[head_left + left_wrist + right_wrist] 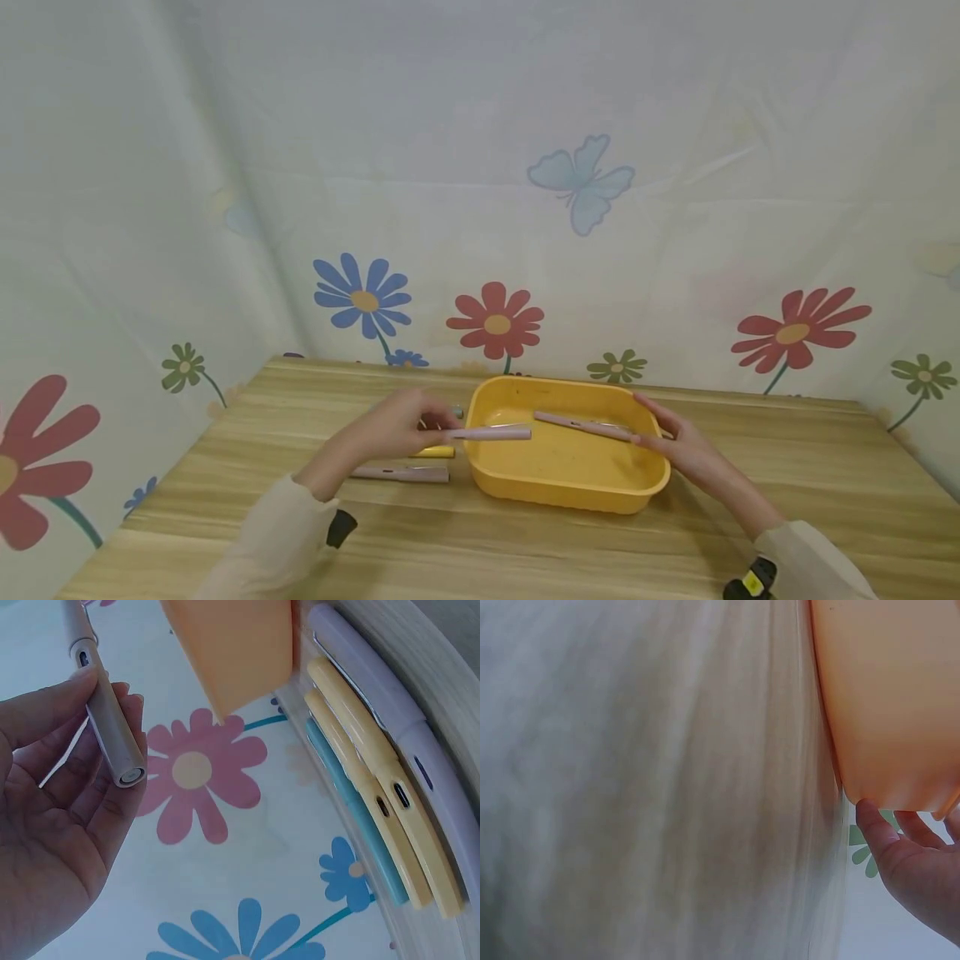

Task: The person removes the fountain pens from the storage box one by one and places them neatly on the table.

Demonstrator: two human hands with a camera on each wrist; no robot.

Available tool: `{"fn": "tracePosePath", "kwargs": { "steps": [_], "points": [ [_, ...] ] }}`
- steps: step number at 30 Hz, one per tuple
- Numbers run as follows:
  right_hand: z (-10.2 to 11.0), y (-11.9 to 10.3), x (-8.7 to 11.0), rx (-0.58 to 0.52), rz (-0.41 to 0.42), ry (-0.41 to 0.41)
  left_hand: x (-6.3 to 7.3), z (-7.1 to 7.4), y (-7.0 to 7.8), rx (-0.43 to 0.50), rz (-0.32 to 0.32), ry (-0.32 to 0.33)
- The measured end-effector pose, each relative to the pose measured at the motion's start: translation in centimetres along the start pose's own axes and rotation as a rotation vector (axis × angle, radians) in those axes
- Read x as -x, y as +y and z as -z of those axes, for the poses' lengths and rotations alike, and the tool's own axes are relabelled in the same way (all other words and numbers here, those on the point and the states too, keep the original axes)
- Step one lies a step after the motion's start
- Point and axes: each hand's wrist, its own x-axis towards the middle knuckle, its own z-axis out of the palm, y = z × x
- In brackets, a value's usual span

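Observation:
In the head view my left hand (401, 425) pinches a pale pinkish-lilac pen (495, 433), its clip on top, over the left side of a yellow plastic basket (558, 492). The left wrist view shows the thumb and fingers round this pen's barrel (112, 727), whose round end points down. My right hand (690, 450) holds the basket's right end, thumb over the rim and fingers toward the back corner. One similar pen (581, 426) lies inside the basket, slanting toward the right thumb.
Left of the basket lie a lilac pen (397, 720), two yellow pens (375, 757) and a teal pen (352, 802), side by side. The wood-grain table (480, 550) ends at a flower-printed cloth (450, 208) behind.

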Motion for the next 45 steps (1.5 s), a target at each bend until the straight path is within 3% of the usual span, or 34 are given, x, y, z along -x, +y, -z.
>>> {"fn": "tracePosePath", "kwargs": {
  "steps": [9, 16, 24, 36, 45],
  "points": [
    [0.0, 0.0, -0.1, -0.008, -0.015, -0.007, 2.3, 0.7, -0.7, -0.041, 0.034, 0.002],
    [0.0, 0.1, -0.1, -0.006, -0.014, -0.004, 4.0, 0.9, -1.6, 0.019, 0.048, -0.041],
    [-0.1, 0.1, -0.1, -0.013, -0.014, -0.005, 5.8, 0.6, -3.2, -0.004, 0.052, -0.028],
    [-0.2, -0.1, -0.2, -0.008, -0.016, -0.007, 7.5, -0.4, -4.6, 0.054, 0.082, -0.069],
    [-0.1, 0.0, -0.1, -0.021, -0.024, -0.005, 8.1, -1.1, -5.6, 0.058, 0.054, -0.068]
  ]
}}
